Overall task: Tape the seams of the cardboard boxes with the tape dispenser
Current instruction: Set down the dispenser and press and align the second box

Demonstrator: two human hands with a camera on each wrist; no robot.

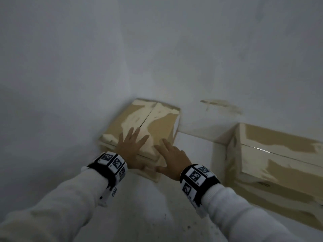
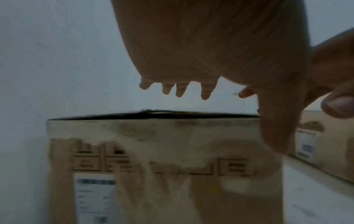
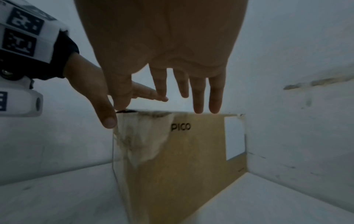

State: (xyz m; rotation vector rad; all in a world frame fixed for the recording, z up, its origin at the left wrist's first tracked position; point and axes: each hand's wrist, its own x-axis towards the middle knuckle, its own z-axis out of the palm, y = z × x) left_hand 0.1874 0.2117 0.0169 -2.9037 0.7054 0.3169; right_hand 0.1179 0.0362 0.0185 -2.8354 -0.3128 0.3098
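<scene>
head view looks down over my arms, both wrist views close under my palms, all sharing the cardboard box at frame centre

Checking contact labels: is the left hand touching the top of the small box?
Touching. The head view shows the left hand lying flat, fingers spread, on the small box top.

We're in dim, grey, grainy light — every view soft with blur, the printing on the box smeared, wrist views bowed at the edges.
</scene>
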